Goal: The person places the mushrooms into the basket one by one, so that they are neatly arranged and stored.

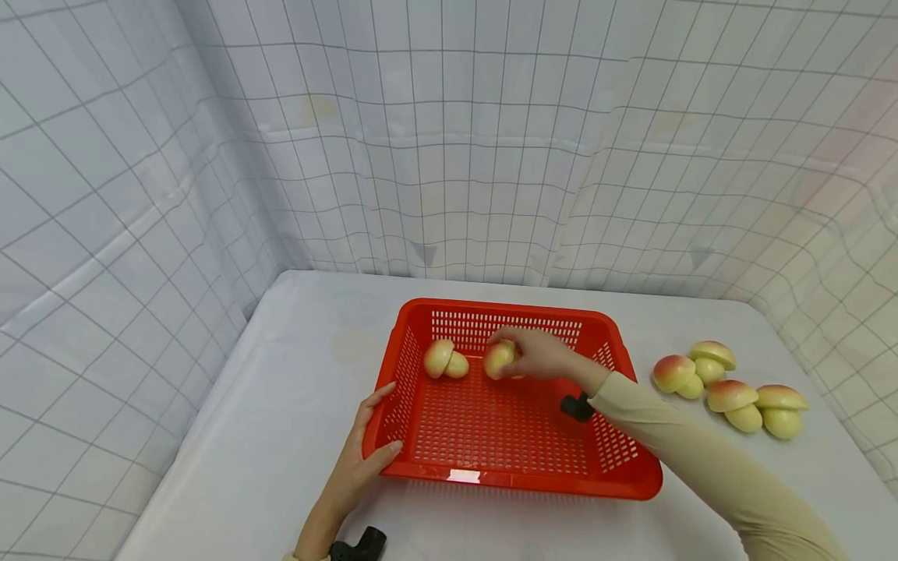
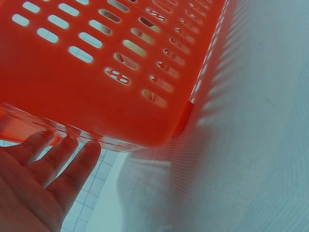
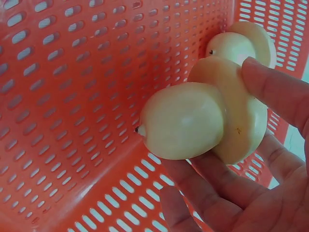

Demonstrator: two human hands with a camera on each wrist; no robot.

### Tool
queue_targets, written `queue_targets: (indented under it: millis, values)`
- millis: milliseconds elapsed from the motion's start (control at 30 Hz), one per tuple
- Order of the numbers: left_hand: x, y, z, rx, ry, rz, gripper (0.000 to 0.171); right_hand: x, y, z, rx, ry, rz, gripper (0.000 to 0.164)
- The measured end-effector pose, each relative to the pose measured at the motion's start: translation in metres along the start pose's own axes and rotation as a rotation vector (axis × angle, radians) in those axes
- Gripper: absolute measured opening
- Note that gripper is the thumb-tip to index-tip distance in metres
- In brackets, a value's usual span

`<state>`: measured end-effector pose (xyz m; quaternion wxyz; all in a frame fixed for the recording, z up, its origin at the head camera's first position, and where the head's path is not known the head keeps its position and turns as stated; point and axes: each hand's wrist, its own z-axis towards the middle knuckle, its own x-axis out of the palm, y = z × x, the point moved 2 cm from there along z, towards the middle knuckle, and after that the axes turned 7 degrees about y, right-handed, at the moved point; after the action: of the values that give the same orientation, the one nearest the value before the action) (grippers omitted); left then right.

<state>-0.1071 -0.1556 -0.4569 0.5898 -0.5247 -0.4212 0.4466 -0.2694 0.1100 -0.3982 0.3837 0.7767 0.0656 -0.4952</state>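
A red plastic basket point(image 1: 501, 436) with slotted walls stands on the white table. My right hand point(image 1: 543, 354) is over its inside and grips a toy mushroom point(image 3: 183, 121), yellow with a reddish cap; the thumb lies on the cap and the fingers are beneath. In the basket's back left part lies a second toy mushroom point(image 1: 440, 360), which also shows behind the held one in the right wrist view. My left hand point(image 1: 354, 460) rests at the basket's front left corner, fingers fairly straight along the rim, thumb at the front edge. In the left wrist view its fingers point(image 2: 72, 171) touch the red plastic.
Several more toy mushrooms point(image 1: 730, 397) lie grouped on the table to the basket's right. White grid-patterned curtains point(image 1: 449, 156) hang behind and at both sides. Dark wrist devices point(image 1: 578, 407) are strapped on both arms.
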Motion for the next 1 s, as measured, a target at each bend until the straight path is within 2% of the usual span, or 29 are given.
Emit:
queue_targets:
  millis: [1000]
  values:
    - [0.0007,0.0008,-0.0005,-0.018,-0.019,0.005,0.068,0.0073,-0.0034,0.0072,0.014,0.036,-0.008,0.047]
